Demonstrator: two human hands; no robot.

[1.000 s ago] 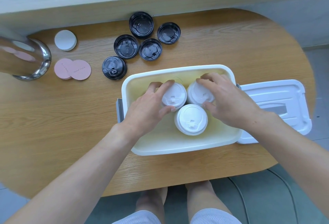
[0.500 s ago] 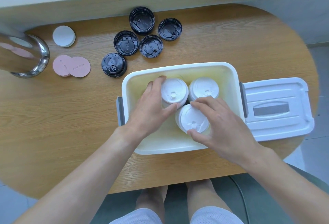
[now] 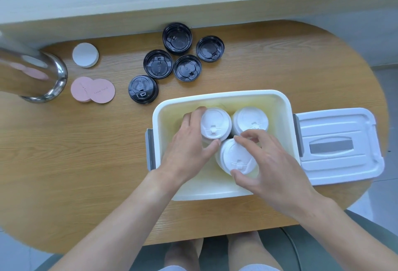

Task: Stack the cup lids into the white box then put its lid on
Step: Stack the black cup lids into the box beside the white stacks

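Left grip: the left hand [image 3: 189,148] curls round the far-left stack of white cup lids [image 3: 215,124], fingers on its far and left side, thumb on its near edge.
Right grip: the right hand [image 3: 277,169] pinches the near stack of white cup lids [image 3: 234,158], fingertips on its far rim, thumb on its near rim.
Third stack: the far-right stack of white cup lids [image 3: 251,120] stands free, just beside the other two, touched by neither hand as far as can be seen.
White box: the white box [image 3: 224,96] sits on the table near the front edge, open, with all three white stacks inside; its near-right corner is hidden under the right hand.
Box clips: a grey clip [image 3: 150,148] shows on the left end; the one on the right end is partly seen.
Box lid: the white box lid [image 3: 338,148] lies flat on the table just beside the box's right end, grey handle recess up.
Black cup lids: five black cup lids [image 3: 187,68] lie outside the box, beyond its far-left corner; embossed ring text on them is too small to read.
Coasters: two overlapping pink coasters [image 3: 93,90] carry faint script that cannot be read; a white round coaster [image 3: 85,55] lies behind them.
Metal vessel: a shiny metal container [image 3: 32,77] is cut off at the left edge.
Table: the wooden oval table [image 3: 75,163] is partly cut off at the left.
Below: bare knees show under the table edge.
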